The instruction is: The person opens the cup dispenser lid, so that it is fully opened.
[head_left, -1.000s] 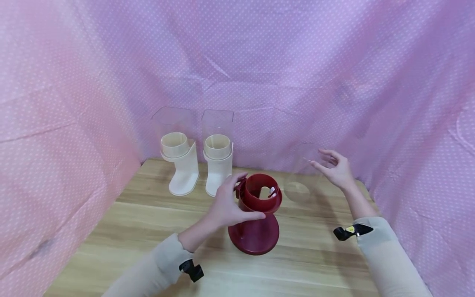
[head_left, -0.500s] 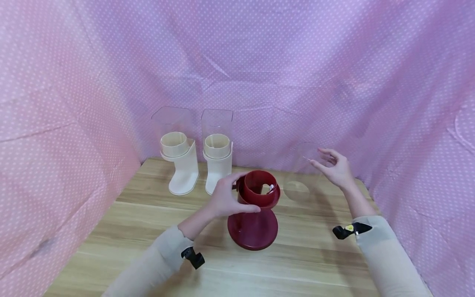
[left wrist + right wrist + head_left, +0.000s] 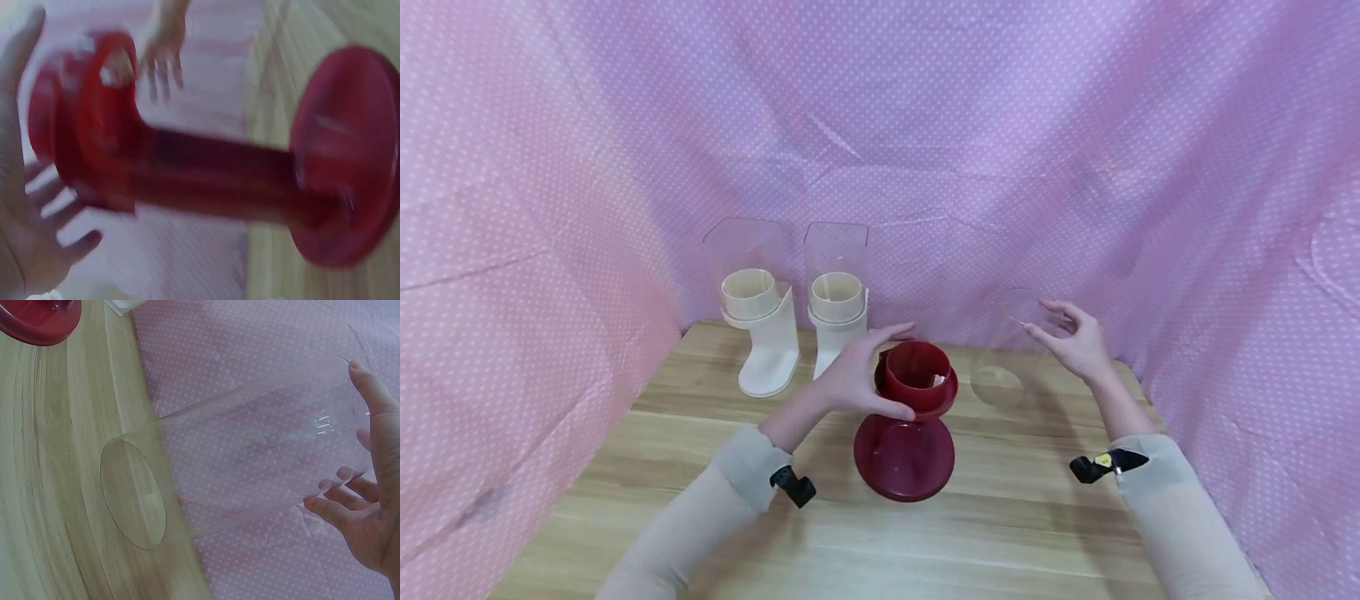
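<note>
A dark red stand (image 3: 904,458) with a round base and a cup-like ring (image 3: 917,367) on top is upright on the table; a small white part shows inside the ring. My left hand (image 3: 853,375) is beside that ring, thumb in front and fingers behind. In the left wrist view, the fingers (image 3: 53,200) are spread and fairly straight; contact with the blurred red stand (image 3: 212,175) cannot be told. My right hand (image 3: 1078,342) holds a clear cylinder (image 3: 250,450) around its upper rim, thumb on one side and fingers on the other.
Two cream stands, one at the left (image 3: 771,358) and one nearer the middle (image 3: 837,333), are at the back of the wooden table (image 3: 700,467), each with a clear sleeve above. Pink dotted cloth (image 3: 925,125) encloses the back and sides.
The red stand has shifted slightly back and left and turned a little. My left hand has moved with it, its thumb sliding back. My right hand and the clear cylinder have hardly moved.
</note>
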Demonstrator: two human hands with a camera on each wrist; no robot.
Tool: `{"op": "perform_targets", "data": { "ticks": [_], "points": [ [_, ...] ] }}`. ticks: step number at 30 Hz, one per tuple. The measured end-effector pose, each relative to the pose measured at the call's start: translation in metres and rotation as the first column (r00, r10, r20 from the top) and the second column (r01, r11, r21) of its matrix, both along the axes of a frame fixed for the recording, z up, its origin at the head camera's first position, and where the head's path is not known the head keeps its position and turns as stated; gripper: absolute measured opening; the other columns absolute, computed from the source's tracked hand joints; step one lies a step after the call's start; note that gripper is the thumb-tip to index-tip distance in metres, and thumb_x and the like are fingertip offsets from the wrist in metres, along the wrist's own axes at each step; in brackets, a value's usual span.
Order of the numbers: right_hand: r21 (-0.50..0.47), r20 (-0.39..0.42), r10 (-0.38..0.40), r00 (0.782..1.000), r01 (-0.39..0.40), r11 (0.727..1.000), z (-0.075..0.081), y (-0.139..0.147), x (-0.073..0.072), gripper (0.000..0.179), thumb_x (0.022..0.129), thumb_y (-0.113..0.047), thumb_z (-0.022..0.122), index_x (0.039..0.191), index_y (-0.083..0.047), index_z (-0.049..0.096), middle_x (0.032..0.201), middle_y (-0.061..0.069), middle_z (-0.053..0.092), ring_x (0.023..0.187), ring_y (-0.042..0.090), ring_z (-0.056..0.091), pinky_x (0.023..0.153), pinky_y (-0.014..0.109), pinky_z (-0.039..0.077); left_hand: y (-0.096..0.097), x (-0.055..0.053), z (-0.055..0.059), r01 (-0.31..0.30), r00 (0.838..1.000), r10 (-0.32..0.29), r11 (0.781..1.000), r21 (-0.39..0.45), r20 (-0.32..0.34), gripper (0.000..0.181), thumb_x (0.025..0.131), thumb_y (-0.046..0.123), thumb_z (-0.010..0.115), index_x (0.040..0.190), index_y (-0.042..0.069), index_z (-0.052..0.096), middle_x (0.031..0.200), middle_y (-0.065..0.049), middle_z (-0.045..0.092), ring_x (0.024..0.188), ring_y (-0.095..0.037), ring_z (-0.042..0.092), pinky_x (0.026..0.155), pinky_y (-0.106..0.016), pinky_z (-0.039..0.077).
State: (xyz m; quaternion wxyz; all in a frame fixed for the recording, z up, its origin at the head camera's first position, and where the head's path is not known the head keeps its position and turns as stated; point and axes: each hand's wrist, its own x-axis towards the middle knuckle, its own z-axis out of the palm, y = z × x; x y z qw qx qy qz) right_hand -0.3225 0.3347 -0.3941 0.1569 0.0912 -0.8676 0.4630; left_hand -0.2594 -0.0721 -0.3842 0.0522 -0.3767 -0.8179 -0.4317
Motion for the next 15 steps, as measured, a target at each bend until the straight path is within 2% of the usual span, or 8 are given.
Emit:
{"op": "perform_targets", "data": {
  "ticks": [2, 4, 6, 8, 11, 15],
  "points": [
    [-0.009, -0.005, 0.000, 1.000, 0.000, 1.000, 0.000, 0.000, 0.001, 0.061, 0.094, -0.026, 0.084, 0.146, -0.004, 0.060, 0.157, 0.019, 0.056, 0.139, 0.042, 0.059, 0.114, 0.026, 0.052, 0.009, 0.010, 0.008, -0.089, 0.996, 0.088, 0.996, -0.021, -0.032, 0.117, 0.062, 0.048, 0.100, 0.160, 0.012, 0.046, 0.151, -0.005, 0.062, 0.139, -0.027, 0.056, 0.113, -0.048, 0.053],
    [-0.020, -0.008, -0.004, 1.000, 0.004, 1.000, 0.000, -0.001, 0.001, 0.060, 0.094, -0.024, 0.084, 0.145, -0.004, 0.061, 0.156, 0.019, 0.056, 0.139, 0.042, 0.059, 0.115, 0.026, 0.051, 0.018, 0.018, 0.016, -0.173, 0.984, 0.171, 0.984, -0.047, -0.057, 0.116, 0.061, 0.056, 0.099, 0.157, 0.014, 0.050, 0.147, -0.003, 0.064, 0.136, -0.026, 0.056, 0.109, -0.046, 0.055],
    [-0.024, -0.015, -0.005, 1.000, 0.004, 1.000, 0.000, -0.001, 0.000, 0.060, 0.094, -0.024, 0.084, 0.145, -0.003, 0.061, 0.156, 0.020, 0.056, 0.139, 0.043, 0.058, 0.117, 0.033, 0.050, 0.025, 0.023, 0.022, -0.251, 0.967, 0.245, 0.964, -0.091, -0.066, 0.114, 0.060, 0.062, 0.097, 0.155, 0.016, 0.053, 0.145, -0.002, 0.065, 0.134, -0.024, 0.056, 0.108, -0.046, 0.055],
    [-0.022, -0.013, -0.002, 1.000, 0.002, 1.000, 0.000, -0.001, 0.000, 0.062, 0.094, -0.026, 0.084, 0.146, -0.002, 0.060, 0.157, 0.021, 0.055, 0.140, 0.043, 0.058, 0.120, 0.041, 0.048, 0.029, 0.024, 0.027, -0.301, 0.953, 0.295, 0.944, -0.131, -0.068, 0.110, 0.060, 0.062, 0.097, 0.151, 0.015, 0.057, 0.143, -0.006, 0.065, 0.131, -0.025, 0.057, 0.107, -0.047, 0.055],
    [-0.016, -0.008, 0.008, 1.000, -0.008, 1.000, -0.001, -0.001, -0.001, 0.064, 0.095, -0.028, 0.083, 0.147, 0.000, 0.057, 0.159, 0.022, 0.053, 0.142, 0.045, 0.055, 0.122, 0.052, 0.045, 0.032, 0.019, 0.030, -0.332, 0.943, 0.328, 0.925, -0.185, -0.054, 0.099, 0.063, 0.060, 0.096, 0.143, 0.011, 0.064, 0.135, -0.008, 0.067, 0.125, -0.026, 0.061, 0.104, -0.045, 0.057],
    [-0.024, 0.001, 0.018, 1.000, -0.018, 1.000, -0.001, -0.002, 0.000, 0.064, 0.096, -0.027, 0.082, 0.147, 0.002, 0.056, 0.159, 0.022, 0.052, 0.143, 0.046, 0.054, 0.122, 0.056, 0.043, 0.032, 0.005, 0.034, -0.294, 0.955, 0.294, 0.933, -0.208, -0.030, 0.086, 0.066, 0.053, 0.096, 0.136, 0.009, 0.071, 0.126, -0.006, 0.073, 0.118, -0.023, 0.066, 0.098, -0.039, 0.060]
  ]
}}
